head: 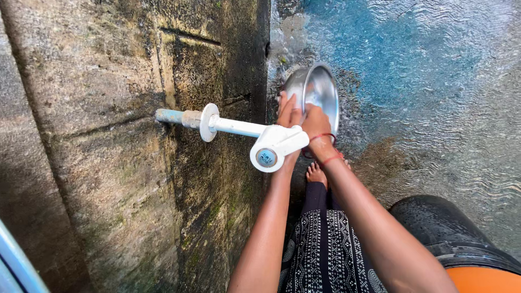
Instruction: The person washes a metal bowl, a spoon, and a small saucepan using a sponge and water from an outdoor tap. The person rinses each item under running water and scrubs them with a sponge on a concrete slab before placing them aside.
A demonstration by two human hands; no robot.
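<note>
Both hands hold a shiny steel bowl [317,89] at twelve o'clock, over the wet floor [434,81]. The left hand [288,111] fingers grip its rim. The right hand [316,122] presses inside. A white tap [271,149] sits at nine o'clock.

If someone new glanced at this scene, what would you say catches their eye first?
Most striking is the shiny round steel bowl, held tilted on edge by the left hand and right hand above the wet blue-tinted floor at upper centre. Just in front of it, a white plastic tap on a long pipe juts out from the mossy, stained concrete wall on the left. A black barrel sits at lower right.
</note>
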